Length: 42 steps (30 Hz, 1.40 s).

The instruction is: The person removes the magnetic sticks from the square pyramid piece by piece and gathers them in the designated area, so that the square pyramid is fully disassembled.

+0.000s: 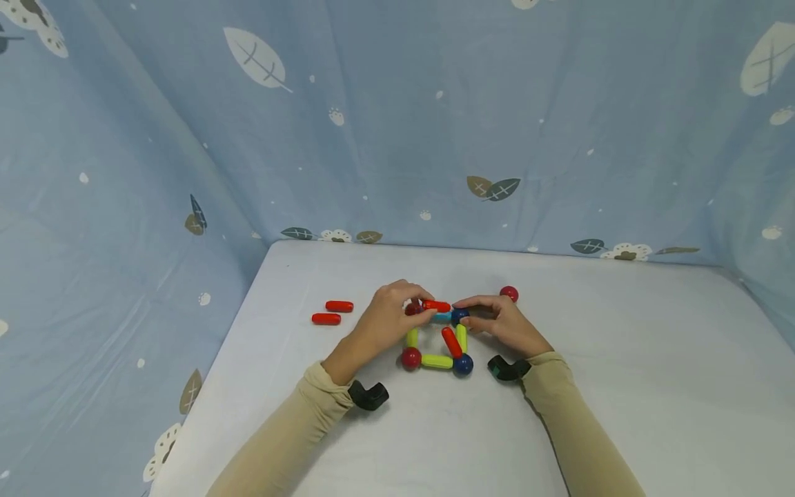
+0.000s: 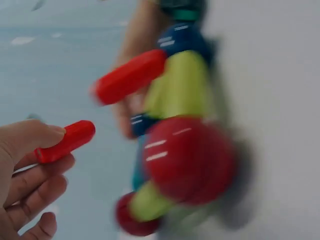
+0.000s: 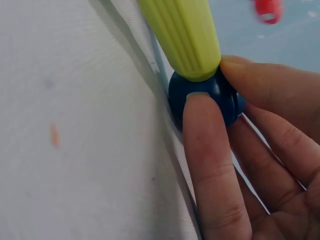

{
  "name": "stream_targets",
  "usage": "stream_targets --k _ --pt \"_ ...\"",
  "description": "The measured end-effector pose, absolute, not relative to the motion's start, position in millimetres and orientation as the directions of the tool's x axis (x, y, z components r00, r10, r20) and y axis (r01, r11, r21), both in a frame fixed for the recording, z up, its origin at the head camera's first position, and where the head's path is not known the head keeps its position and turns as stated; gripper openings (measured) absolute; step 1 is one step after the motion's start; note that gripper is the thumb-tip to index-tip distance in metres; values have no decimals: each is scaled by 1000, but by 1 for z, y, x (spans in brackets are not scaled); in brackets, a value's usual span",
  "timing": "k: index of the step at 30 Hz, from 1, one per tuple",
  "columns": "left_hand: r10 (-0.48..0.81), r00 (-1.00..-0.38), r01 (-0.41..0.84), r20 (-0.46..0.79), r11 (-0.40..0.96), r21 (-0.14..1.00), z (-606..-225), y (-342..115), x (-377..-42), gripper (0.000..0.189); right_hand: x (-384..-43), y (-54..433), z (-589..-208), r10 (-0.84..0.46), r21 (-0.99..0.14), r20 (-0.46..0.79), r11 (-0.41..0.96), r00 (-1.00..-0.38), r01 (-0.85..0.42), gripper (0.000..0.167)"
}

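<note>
My left hand [image 1: 393, 314] pinches a red rod [image 2: 75, 140] between thumb and fingers, above the far side of a square of rods and balls. My right hand [image 1: 511, 326] pinches the square's far right blue ball [image 3: 226, 92], which has a yellow-green rod [image 3: 187, 37] joined to it. A light blue rod [image 1: 442, 317] forms the far side. At the near corners are a red ball [image 1: 411, 358] and a blue ball [image 1: 462, 364], with a yellow-green rod [image 1: 437, 362] between them. Another red rod [image 1: 451, 342] stands tilted up from the near blue ball. My left fingers partly hide the far left red ball [image 1: 413, 308].
Two loose red rods, one farther back [image 1: 339, 306] and one nearer [image 1: 326, 318], lie on the white table [image 1: 652, 386] left of my left hand. A loose red ball [image 1: 509, 293] sits behind my right hand. A blue patterned curtain [image 1: 397, 138] hangs behind the table.
</note>
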<state>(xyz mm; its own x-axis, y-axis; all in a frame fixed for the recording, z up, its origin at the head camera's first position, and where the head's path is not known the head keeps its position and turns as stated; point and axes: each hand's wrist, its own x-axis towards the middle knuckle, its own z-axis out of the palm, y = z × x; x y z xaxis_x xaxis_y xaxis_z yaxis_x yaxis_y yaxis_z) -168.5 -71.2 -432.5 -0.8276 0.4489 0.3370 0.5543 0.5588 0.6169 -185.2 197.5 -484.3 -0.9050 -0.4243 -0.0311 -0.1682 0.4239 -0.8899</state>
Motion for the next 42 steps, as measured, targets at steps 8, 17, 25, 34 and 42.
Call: stream_targets --k 8,17,25,34,42 --pt "421 -841 531 340 519 670 -422 -79 -172 21 -184 202 -485 -421 -900 -51 413 -906 -142 33" --pt "414 -854 507 315 530 680 -427 -82 -165 17 -183 201 -490 -433 -923 -65 370 -899 -111 34" --pt "345 -915 387 207 615 687 -437 -116 -149 20 -185 199 -489 -417 -912 -56 391 -907 -123 32" --pt "316 -908 419 276 669 614 -451 -167 -131 25 -187 200 -488 -426 -909 -36 390 -904 -148 32" --pt "298 -902 430 313 686 586 -451 -200 -128 26 -186 199 -486 -425 -913 -63 389 -903 -120 33"
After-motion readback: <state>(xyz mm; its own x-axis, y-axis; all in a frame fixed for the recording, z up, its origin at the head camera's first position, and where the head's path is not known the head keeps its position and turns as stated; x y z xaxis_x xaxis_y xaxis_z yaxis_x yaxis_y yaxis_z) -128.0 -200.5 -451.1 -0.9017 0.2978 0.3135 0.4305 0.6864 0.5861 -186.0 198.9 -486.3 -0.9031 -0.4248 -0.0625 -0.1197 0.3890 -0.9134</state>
